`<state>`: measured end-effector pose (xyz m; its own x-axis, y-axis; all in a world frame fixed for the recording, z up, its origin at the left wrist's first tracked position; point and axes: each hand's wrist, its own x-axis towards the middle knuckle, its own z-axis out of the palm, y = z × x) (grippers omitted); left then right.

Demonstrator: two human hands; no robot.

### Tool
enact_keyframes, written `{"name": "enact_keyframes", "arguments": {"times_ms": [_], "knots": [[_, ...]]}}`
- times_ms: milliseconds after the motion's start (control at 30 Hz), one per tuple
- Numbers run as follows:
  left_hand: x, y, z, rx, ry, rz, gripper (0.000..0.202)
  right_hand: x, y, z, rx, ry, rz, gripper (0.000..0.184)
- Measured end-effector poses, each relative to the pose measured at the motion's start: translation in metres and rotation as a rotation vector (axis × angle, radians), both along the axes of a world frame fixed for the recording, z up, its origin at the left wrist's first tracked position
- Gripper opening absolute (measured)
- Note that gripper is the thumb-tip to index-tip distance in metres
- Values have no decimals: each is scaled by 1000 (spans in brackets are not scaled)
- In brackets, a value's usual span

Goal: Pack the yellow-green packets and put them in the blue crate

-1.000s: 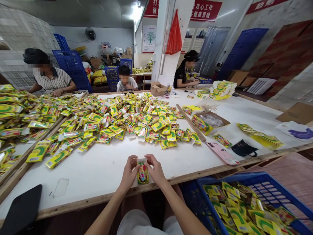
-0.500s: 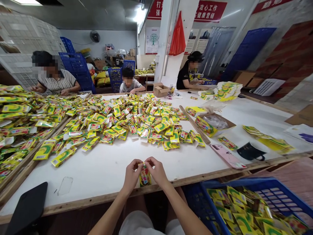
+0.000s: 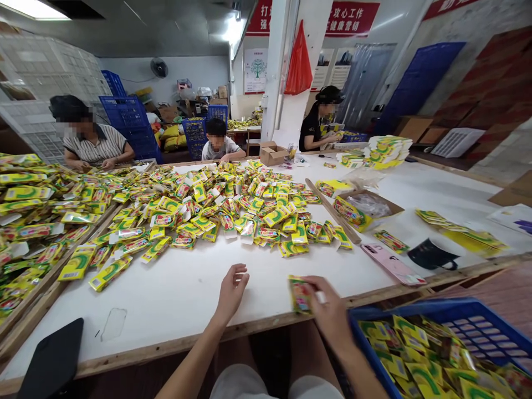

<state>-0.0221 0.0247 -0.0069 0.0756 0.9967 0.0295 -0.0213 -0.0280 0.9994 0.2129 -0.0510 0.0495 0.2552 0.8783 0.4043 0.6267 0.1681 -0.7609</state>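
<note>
My right hand point(image 3: 328, 310) grips a small yellow packet point(image 3: 300, 293) and holds it over the table's front edge, close to the blue crate point(image 3: 490, 327) at my right. My left hand point(image 3: 231, 291) hovers above the white table point(image 3: 178, 288) with its fingers loosely apart and nothing in them. A wide heap of the same yellow and green packets point(image 3: 233, 208) lies across the middle of the table, beyond both hands.
The blue crate holds several packets point(image 3: 415, 360). A pink phone point(image 3: 388, 263) and a black cup point(image 3: 430, 257) lie at the right, a dark phone point(image 3: 52, 363) at the near left. A cardboard box point(image 3: 368, 205) and wooden slat point(image 3: 330, 210) sit beyond. Three people work at the far side.
Both hands held the packet together in front of me. My left hand has let go and opened; my right hand has carried the packet rightward toward the blue crate.
</note>
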Motion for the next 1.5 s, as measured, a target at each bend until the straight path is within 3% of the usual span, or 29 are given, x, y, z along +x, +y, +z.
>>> {"name": "enact_keyframes", "arguments": {"times_ms": [67, 167, 233, 333, 467, 567, 667, 733, 800, 900, 1033, 1100, 1200, 1267, 1400, 1500], "knots": [[14, 28, -3, -94, -78, 42, 39, 58, -25, 16, 89, -242, -251, 32], [41, 75, -4, -180, -150, 64, 36, 122, -65, 28, 105, -480, -488, 39], [57, 100, -3, -166, -144, 99, 29, 136, -84, 26, 64, -472, -568, 41], [65, 115, -2, -123, -101, 213, 26, 120, -91, 13, -4, -318, -544, 41], [36, 96, 4, -10, 1, 388, 30, 70, -69, -3, -25, -140, -345, 31], [0, 69, 23, 157, 113, 418, 26, 32, -41, -11, -13, -28, -178, 25], [-25, 43, 46, 412, 350, 281, 14, -9, -9, -18, -10, 79, 32, 21], [-30, 28, 55, 477, 438, 162, 14, -38, 11, -24, -4, 155, 166, 19], [-26, 14, 54, 452, 428, 66, 14, -64, 26, -29, -19, 241, 285, 21], [-13, -6, 36, 339, 310, 10, 12, -90, 35, -39, -88, 381, 430, 24], [-2, -29, 8, 200, 88, 64, 27, -92, 33, -50, -126, 476, 428, 23], [-2, -35, 1, 132, 68, 6, 28, -84, 32, -52, -162, 468, 434, 22], [-3, -36, 1, 71, 100, -115, 22, -73, 38, -49, -230, 398, 488, 15], [-2, -33, 4, 110, 131, -136, 18, -70, 46, -46, -229, 336, 488, 14], [6, -30, 10, 224, 136, -76, 18, -71, 55, -40, -135, 344, 419, 13], [10, -34, 12, 243, 150, -27, 20, -72, 51, -38, -96, 337, 445, 15]]}}
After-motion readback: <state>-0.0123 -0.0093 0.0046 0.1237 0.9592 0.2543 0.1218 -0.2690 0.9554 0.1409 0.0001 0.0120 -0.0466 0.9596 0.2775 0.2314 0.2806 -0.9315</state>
